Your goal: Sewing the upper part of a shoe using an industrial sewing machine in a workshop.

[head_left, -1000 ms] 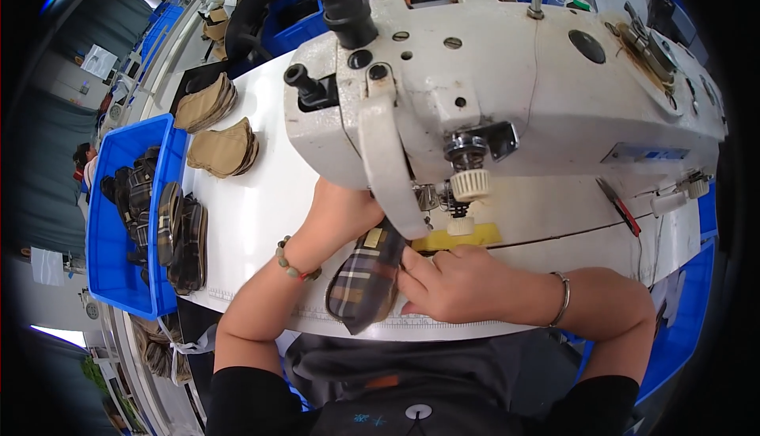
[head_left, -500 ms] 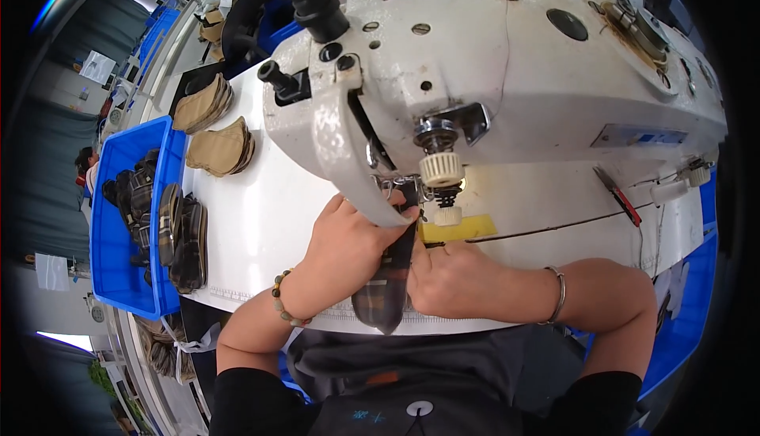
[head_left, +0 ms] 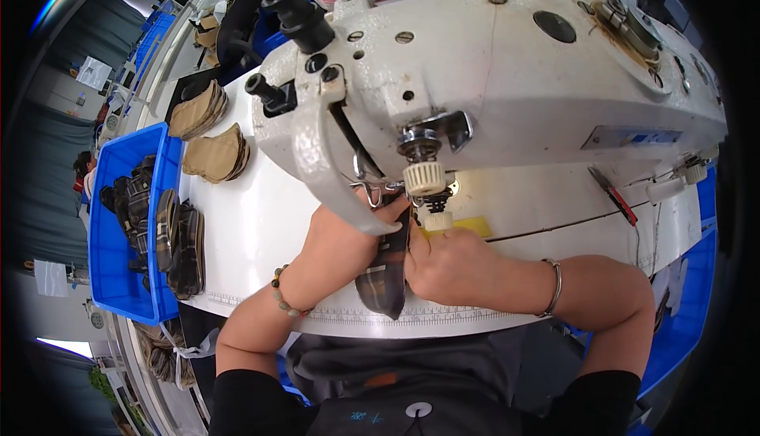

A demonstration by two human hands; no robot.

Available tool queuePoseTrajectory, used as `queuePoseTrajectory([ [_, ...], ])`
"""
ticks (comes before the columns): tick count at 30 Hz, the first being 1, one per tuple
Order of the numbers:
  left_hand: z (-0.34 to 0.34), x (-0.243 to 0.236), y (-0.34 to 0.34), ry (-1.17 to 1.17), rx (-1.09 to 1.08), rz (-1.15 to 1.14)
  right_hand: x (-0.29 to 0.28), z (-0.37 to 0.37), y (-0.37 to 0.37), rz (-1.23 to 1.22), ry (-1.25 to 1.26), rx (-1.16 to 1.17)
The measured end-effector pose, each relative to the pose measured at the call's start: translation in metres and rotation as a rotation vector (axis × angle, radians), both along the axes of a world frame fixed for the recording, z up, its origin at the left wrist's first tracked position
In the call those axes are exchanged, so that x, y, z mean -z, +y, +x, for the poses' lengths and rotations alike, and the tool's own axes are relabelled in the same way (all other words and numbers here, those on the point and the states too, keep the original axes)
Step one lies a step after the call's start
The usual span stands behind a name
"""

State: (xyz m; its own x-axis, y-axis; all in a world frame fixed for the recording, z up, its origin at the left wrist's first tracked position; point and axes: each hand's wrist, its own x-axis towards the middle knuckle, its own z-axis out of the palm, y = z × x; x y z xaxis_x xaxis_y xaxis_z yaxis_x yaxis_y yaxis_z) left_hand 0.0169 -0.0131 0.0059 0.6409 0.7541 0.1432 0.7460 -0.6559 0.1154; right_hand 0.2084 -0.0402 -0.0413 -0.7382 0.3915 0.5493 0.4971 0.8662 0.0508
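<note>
A dark plaid fabric piece [head_left: 381, 287] lies lengthwise under the head of a white sewing machine [head_left: 507, 79], its rounded near end toward me. My left hand [head_left: 342, 236] grips the fabric's left side close to the presser foot; the machine's curved white lever [head_left: 324, 167] hides some of its fingers. On the opposite edge, my right hand [head_left: 453, 266] is closed, thumb and curled fingers pinching the cloth. The needle area is mostly hidden behind the machine and my fingers.
At the left, a blue bin [head_left: 127, 293] holds dark plaid pieces, with more plaid pieces [head_left: 186, 250] beside it. Tan fabric stacks [head_left: 215, 153] lie farther back. Red-handled snippers [head_left: 613, 196] rest at the right, and a yellow patch [head_left: 475, 225] shows behind my right hand.
The fabric has moved a little away from me, farther under the machine, with both hands still on it. The whole view has shifted slightly.
</note>
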Motion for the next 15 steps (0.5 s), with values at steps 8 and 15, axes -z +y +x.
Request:
queuePoseTrajectory([
  [8, -0.010, -0.053, -0.041, 0.014, 0.154, -0.328, -0.011, 0.003, -0.008, -0.100, -0.113, 0.017],
  [15, -0.006, -0.032, -0.047, 0.138, 0.131, -0.142, -0.012, 0.003, -0.021, 0.028, -0.135, -0.007],
])
